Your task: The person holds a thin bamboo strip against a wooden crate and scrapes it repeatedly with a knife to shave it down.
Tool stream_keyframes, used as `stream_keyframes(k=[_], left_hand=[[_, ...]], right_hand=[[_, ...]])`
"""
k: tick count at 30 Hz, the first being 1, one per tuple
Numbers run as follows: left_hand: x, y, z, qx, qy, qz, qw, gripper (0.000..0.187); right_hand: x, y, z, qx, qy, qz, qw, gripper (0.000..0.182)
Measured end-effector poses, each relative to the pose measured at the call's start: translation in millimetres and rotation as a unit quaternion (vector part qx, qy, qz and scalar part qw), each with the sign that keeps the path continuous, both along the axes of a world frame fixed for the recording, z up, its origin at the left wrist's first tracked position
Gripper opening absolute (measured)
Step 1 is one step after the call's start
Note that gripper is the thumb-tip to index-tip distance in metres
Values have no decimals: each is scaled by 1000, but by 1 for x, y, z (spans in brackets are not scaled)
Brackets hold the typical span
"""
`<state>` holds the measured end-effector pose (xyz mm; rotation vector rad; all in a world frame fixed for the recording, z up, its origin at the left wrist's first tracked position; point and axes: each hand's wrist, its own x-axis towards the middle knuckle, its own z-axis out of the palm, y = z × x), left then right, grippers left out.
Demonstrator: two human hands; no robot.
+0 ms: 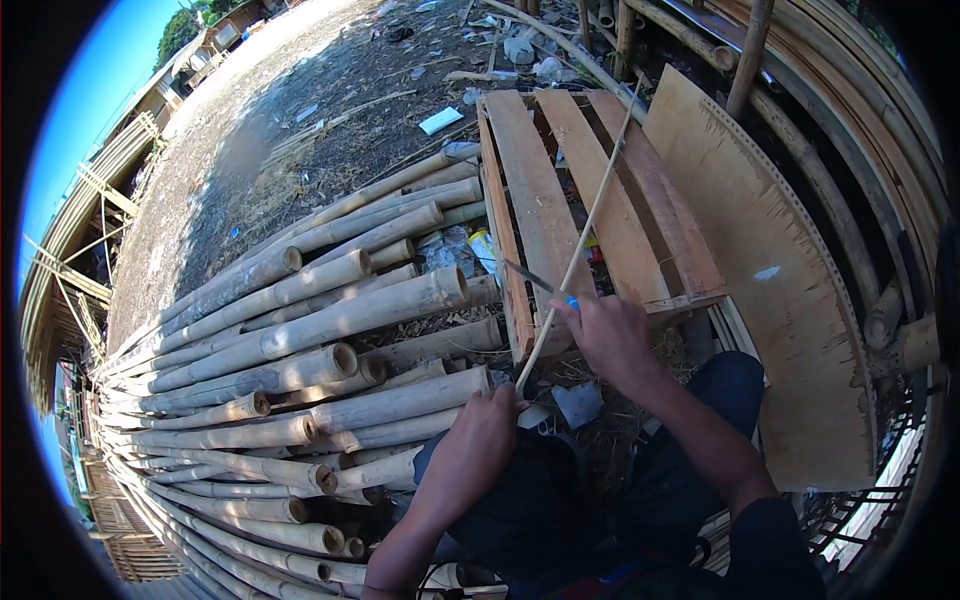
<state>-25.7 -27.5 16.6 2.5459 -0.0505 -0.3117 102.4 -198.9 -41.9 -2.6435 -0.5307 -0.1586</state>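
A long, thin bamboo strip (597,205) runs slantwise from my lap up across a slatted wooden crate (528,165). My left hand (483,430) is closed round the strip's lower end, close to my knee. In my right hand (610,340) is a knife (532,278) with a bit of blue handle showing. Its blade points up and left, overlapping the crate's near left side. The right fist is beside the strip, higher up than the left hand, and the strip passes just left of its fingers.
Many cut bamboo poles (330,300) lie stacked on the left, their ends towards me. A worn plywood sheet (760,240) leans at the right, beside more poles (810,150). Litter and a white packet (441,120) lie on the dirt ground ahead.
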Motion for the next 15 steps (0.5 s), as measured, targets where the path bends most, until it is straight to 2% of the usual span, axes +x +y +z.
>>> stream_keyframes(k=[1,3,5,7,9,10,15], left_hand=[[-1,0,1,2,-3,0,1000,18],[-2,-3,0,2,-16,13,1000,20],[3,-4,1,-6,-1,12,1000,19],[4,-4,0,-14,11,8,1000,18],[0,-1,-6,51,-40,-61,996,16],[0,-1,-5,53,-39,-60,996,16],[1,1,-5,77,-80,-53,992,18]], right_hand=[[10,-9,0,2,-3,0,1000,56],[24,-25,4,18,76,-28,997,56],[-9,-13,17,81,137,54,986,52],[-49,1,20,71,133,134,980,52],[-65,8,29,68,152,139,976,52],[-68,10,30,66,172,146,972,52],[-60,16,17,58,91,162,981,51]])
